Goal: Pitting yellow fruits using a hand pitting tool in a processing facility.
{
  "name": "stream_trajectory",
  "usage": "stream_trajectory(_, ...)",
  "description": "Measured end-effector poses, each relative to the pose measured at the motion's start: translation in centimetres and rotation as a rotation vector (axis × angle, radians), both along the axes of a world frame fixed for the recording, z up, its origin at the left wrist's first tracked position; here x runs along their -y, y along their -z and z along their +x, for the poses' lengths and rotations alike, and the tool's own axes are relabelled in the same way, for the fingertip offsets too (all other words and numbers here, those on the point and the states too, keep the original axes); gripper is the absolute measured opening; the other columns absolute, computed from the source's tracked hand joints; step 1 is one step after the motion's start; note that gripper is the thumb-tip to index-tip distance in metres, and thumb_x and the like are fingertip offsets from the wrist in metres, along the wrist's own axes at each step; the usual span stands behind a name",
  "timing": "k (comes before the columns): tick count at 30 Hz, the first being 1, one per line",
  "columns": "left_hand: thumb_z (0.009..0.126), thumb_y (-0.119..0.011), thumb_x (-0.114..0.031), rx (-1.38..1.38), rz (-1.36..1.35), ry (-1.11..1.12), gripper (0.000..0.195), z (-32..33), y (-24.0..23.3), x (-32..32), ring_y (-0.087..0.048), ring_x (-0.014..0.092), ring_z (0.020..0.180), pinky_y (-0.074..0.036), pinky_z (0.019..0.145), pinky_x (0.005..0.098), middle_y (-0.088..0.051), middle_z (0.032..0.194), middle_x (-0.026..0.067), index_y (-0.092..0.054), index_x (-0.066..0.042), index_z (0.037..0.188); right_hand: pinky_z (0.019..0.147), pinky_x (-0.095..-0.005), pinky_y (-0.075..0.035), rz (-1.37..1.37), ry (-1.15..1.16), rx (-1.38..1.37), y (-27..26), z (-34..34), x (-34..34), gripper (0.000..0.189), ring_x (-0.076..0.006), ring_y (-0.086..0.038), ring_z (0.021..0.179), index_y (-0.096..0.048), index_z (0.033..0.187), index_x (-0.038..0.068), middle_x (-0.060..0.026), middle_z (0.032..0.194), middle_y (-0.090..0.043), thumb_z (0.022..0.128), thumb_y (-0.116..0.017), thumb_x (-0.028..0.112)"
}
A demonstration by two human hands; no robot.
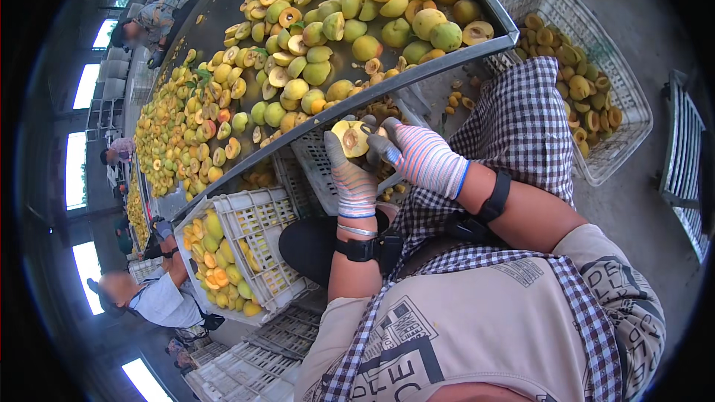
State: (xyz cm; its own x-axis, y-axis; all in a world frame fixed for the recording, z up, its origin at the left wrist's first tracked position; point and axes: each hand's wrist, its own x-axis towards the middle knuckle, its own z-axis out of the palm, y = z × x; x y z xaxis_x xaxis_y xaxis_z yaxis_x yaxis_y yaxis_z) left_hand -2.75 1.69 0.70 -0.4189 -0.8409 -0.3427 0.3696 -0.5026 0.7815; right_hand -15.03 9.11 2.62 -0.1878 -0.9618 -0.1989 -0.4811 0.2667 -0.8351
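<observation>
Both of my hands wear striped knit gloves with grey fingers. My left hand (353,170) holds a halved yellow peach or similar stone fruit (351,139), its cut face with the brown pit hollow turned up. Close at its right side is my right hand (422,151), its fingers closed around the handle of a small tool whose dark curved tip (366,129) reaches the fruit's edge; most of the tool is hidden by the fingers. Just beyond my hands runs the metal rim of a sorting table (346,101), which bears many whole and halved fruits (296,89).
A plastic crate of fruit halves (581,89) stands at the right, a tilted crate of fruit (262,223) at the left. Under the table edge sits another crate (318,162). Further crates (246,371) lie at the lower left. Several people work along the table, one co-worker (167,296) nearby.
</observation>
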Motion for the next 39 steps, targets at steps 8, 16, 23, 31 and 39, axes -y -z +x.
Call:
stream_trajectory(8, 0.085, -0.045, -0.064, 0.028, -0.243, 0.065, 0.068, -0.7, 2.4, -0.8, -0.053, 0.024, 0.102, -0.044, 0.093, 0.0391, -0.053, 0.111, 0.0131, -0.042, -0.009, 0.125, 0.066, -0.0427, -0.05, -0.072, 0.042, -0.198, 0.4, 1.0, -0.1, 0.034, -0.0362, -0.062, 0.076, -0.05, 0.098, -0.002, -0.0219, 0.081, -0.061, 0.09, -0.051, 0.031)
stream_trajectory(16, 0.084, -0.041, -0.068, 0.061, -0.317, -0.022, 0.069, -1.8, 2.3, -1.6, -0.053, 0.02, 0.098, -0.044, 0.09, 0.0363, -0.054, 0.108, 0.0103, -0.042, -0.009, 0.12, 0.066, -0.0424, -0.051, -0.036, 0.048, -0.237, 0.0, 1.2, 0.0, 0.032, -0.0363, -0.063, 0.078, -0.051, 0.099, -0.005, -0.0228, 0.085, -0.061, 0.082, -0.055, 0.022)
stream_trajectory(23, 0.09, -0.034, -0.064, 0.199, -0.554, -0.069, 0.061, -2.0, 1.9, -1.8, -0.053, 0.019, 0.094, -0.044, 0.089, 0.0345, -0.055, 0.104, 0.0107, -0.042, -0.008, 0.113, 0.067, -0.0431, -0.051, -0.009, -0.028, -0.228, -1.1, 0.7, -0.2, 0.034, -0.037, -0.063, 0.079, -0.051, 0.099, -0.006, -0.0242, 0.087, -0.062, 0.08, -0.055, 0.022)
stream_trajectory(31, 0.092, -0.031, -0.061, 0.256, -0.606, -0.031, 0.059, -1.7, 1.4, -1.5, -0.055, 0.021, 0.092, -0.046, 0.086, 0.0347, -0.056, 0.101, 0.0111, -0.046, -0.007, 0.11, 0.066, -0.0433, -0.051, -0.019, -0.038, -0.169, -0.3, 0.5, -0.1, 0.039, -0.038, -0.062, 0.076, -0.049, 0.101, -0.007, -0.0228, 0.078, -0.063, 0.083, -0.055, 0.028)
stream_trajectory(39, 0.09, -0.038, -0.061, 0.214, -0.585, -0.027, 0.06, -1.2, 2.6, -1.0, -0.056, 0.023, 0.087, -0.047, 0.082, 0.0366, -0.058, 0.096, 0.0133, -0.047, -0.007, 0.112, 0.068, -0.0437, -0.049, 0.028, -0.003, 0.074, 0.1, 0.9, 0.1, 0.047, -0.0395, -0.061, 0.077, -0.048, 0.106, -0.009, -0.0247, 0.076, -0.061, 0.091, -0.048, 0.035)
